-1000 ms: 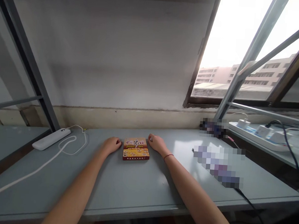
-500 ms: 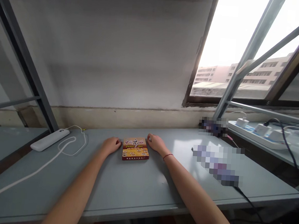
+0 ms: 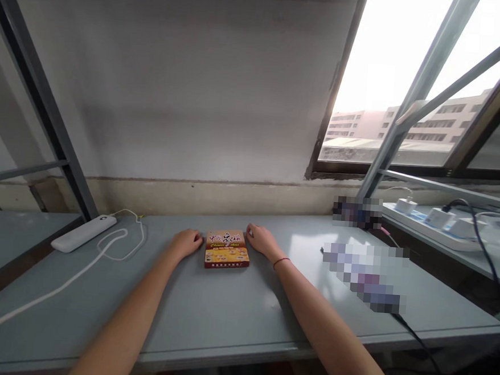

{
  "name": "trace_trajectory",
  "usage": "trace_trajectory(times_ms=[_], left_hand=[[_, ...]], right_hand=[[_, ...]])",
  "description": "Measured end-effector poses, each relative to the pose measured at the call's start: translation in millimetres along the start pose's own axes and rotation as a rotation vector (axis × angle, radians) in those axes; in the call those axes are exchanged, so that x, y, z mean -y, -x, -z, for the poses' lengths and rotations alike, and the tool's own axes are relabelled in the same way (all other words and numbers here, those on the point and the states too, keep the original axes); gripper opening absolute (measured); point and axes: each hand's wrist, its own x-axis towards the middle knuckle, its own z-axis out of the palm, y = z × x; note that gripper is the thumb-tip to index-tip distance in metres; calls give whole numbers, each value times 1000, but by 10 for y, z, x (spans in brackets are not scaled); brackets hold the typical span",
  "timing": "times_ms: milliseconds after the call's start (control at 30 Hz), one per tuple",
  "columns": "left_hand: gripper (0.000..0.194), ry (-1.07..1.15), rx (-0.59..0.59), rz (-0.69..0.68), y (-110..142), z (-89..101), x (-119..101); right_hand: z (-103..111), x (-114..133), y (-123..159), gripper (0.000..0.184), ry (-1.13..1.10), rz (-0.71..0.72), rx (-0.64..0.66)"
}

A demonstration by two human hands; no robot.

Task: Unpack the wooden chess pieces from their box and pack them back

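A Chinese chess box (image 3: 227, 249) lies flat on the grey desk (image 3: 215, 311), its red and yellow lid upward with "Chinese chess" printed on it. To its left, my left hand (image 3: 186, 243) rests on the desktop, fingers curled into a loose fist, a small gap from the box. My right hand (image 3: 262, 240), also loosely closed, rests by the box's far right corner; whether it touches the box I cannot tell. A thin red bracelet (image 3: 281, 262) circles the right wrist. Neither hand holds anything that I can see.
At the left lies a white power bank (image 3: 83, 233) with a white cable (image 3: 45, 296). Blurred-out items (image 3: 361, 277) lie at the right, one trailing a black cable. A white power strip (image 3: 431, 226) with chargers stands beyond the metal frame (image 3: 383, 157), below the window.
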Motion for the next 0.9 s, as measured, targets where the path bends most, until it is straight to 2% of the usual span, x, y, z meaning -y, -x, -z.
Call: trace_trajectory(times_ms=[900], left_hand=[[25, -3, 0, -9, 3, 3, -4]], right_hand=[[6, 7, 5, 21, -2, -1, -5]])
